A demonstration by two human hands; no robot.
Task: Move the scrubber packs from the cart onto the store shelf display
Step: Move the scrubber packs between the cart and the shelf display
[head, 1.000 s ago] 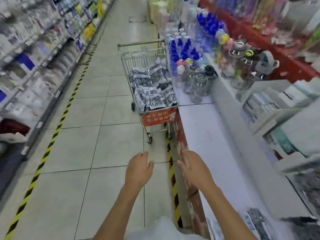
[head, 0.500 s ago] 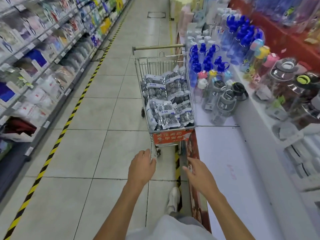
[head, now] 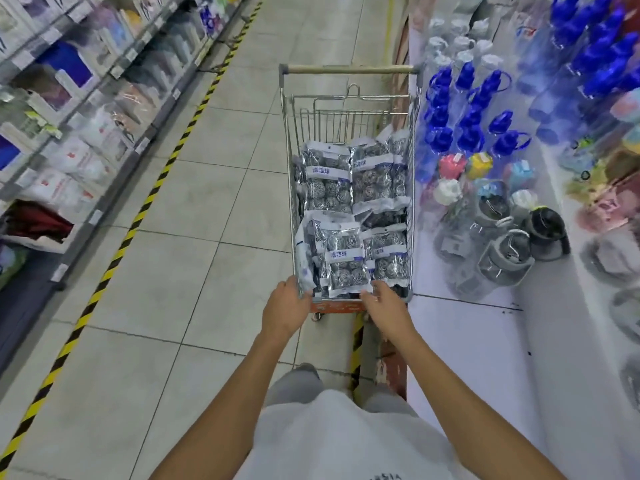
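A wire shopping cart (head: 350, 69) stands in the aisle straight ahead, against the white shelf display (head: 460, 358) on its right. Several silver scrubber packs with blue-and-white labels fill it, one group at the front (head: 344, 261) and another further back (head: 327, 174). My left hand (head: 284, 308) is at the cart's near left corner, fingers curled by the rim and the leftmost pack. My right hand (head: 385, 304) is at the near rim with spread fingertips touching the lower edge of the front pack. Neither hand has lifted a pack.
Blue-capped bottles (head: 467, 109) and large clear jugs (head: 502, 258) crowd the white display beyond the cart. Stocked shelves (head: 86, 116) line the left side of the aisle behind a yellow-and-black floor stripe (head: 114, 258). Tiled floor runs between.
I have walked up to the cart. Both hands have gone from hanging in the air short of it to its near rim, at the front packs.
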